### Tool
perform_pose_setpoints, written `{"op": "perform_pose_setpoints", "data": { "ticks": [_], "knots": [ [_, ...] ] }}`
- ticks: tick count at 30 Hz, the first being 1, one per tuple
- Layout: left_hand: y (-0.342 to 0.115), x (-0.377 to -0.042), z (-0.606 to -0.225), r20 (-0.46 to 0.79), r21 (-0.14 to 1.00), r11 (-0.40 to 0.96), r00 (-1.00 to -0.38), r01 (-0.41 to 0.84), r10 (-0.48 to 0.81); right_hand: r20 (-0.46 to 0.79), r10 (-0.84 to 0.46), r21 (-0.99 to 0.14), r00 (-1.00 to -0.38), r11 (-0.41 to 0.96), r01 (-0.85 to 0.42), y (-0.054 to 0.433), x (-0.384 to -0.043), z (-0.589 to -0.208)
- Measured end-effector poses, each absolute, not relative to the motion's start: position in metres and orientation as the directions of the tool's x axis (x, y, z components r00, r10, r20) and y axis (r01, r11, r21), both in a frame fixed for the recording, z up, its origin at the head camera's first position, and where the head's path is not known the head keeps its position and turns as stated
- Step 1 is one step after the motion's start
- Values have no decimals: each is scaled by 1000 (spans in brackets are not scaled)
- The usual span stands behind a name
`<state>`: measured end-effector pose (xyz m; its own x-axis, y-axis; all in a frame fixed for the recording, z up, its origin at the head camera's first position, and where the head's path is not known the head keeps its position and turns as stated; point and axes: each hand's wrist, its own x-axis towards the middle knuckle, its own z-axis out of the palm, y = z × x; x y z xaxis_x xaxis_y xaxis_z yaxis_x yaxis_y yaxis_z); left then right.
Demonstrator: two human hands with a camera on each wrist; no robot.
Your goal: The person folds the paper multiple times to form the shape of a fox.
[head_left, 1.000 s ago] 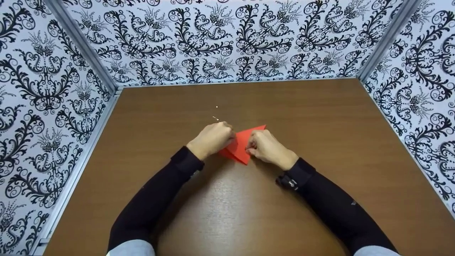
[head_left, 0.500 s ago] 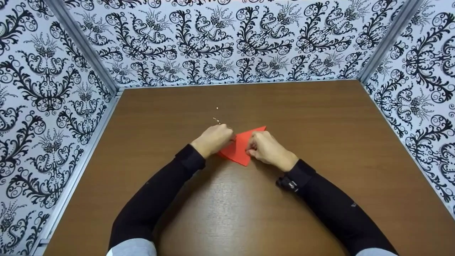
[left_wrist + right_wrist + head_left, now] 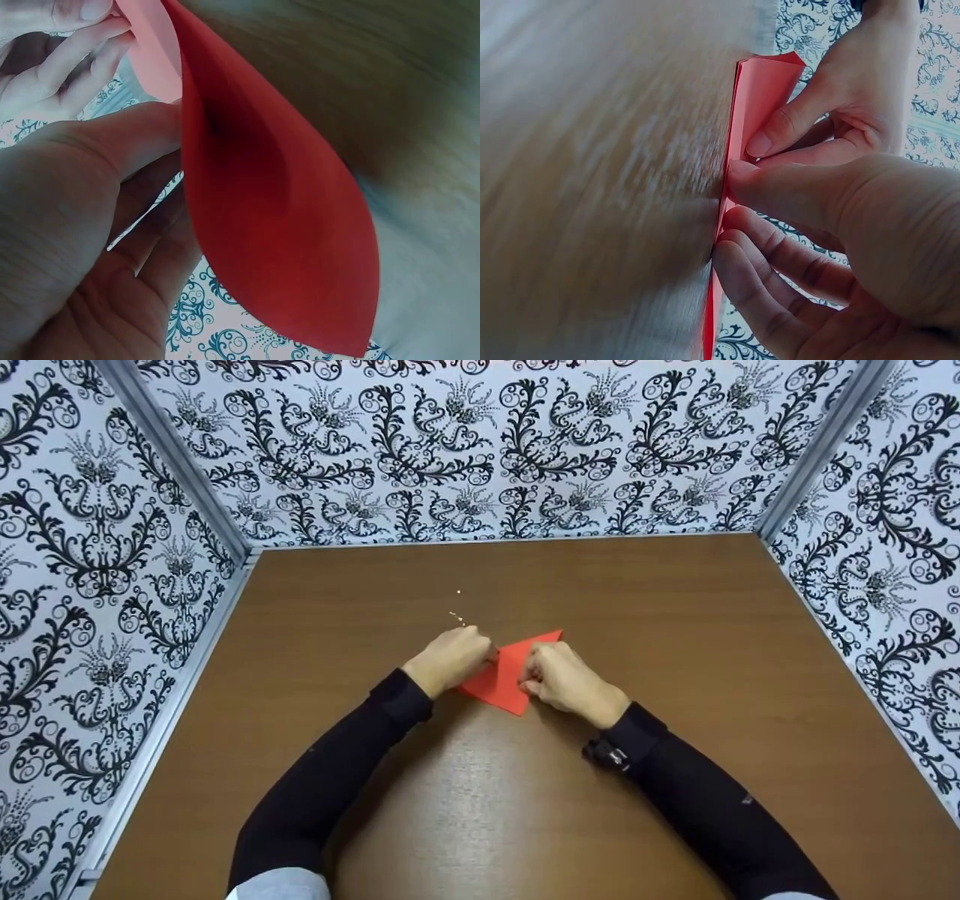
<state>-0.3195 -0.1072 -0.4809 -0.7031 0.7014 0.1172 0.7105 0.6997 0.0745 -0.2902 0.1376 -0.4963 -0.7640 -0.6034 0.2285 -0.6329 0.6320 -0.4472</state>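
Observation:
A folded sheet of red paper (image 3: pixel 508 679) is held above or on the table between both hands. My left hand (image 3: pixel 454 654) pinches its left part, the fingertips mostly hidden in the head view. At the right edge my right hand (image 3: pixel 568 679) pinches the paper between thumb and fingers. In the left wrist view the near end of the red paper (image 3: pixel 277 217) bows open between its layers, beside the left hand (image 3: pixel 67 225). In the right wrist view both thumbs lie close together on the paper (image 3: pixel 763 94), whose layers meet along a narrow folded edge.
The brown wooden table (image 3: pixel 480 810) reflects light near the front. Small bright specks (image 3: pixel 457 617) show just beyond the left hand. Patterned black-and-white walls (image 3: pixel 450 450) stand at the back and sides, with grey metal strips (image 3: pixel 172 457) at the corners.
The lower left flap of the red paper, standing a little apart one second ago, now lies closer to the rest. Both hands keep their hold and have hardly moved.

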Motion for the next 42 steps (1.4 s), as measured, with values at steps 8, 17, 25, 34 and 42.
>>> {"op": "perform_pose_setpoints", "data": {
  "ticks": [8,17,25,34,42],
  "knots": [
    [-110,-321,-484,133,98,687,-693,720,708,240,-611,-434,-754,627,-647,137,-289,-496],
    [-115,-319,-483,172,93,683,-687,724,706,266,-623,-431,-735,606,-669,138,-289,-495],
    [-123,-315,-483,171,122,683,-693,720,700,259,-621,-431,-739,611,-664,138,-289,-496],
    [-132,-315,-483,160,136,681,-694,720,702,245,-617,-444,-748,614,-652,137,-289,-496],
    [-139,-312,-485,183,113,676,-684,728,706,231,-605,-440,-762,633,-637,138,-287,-494]
  ]
}}
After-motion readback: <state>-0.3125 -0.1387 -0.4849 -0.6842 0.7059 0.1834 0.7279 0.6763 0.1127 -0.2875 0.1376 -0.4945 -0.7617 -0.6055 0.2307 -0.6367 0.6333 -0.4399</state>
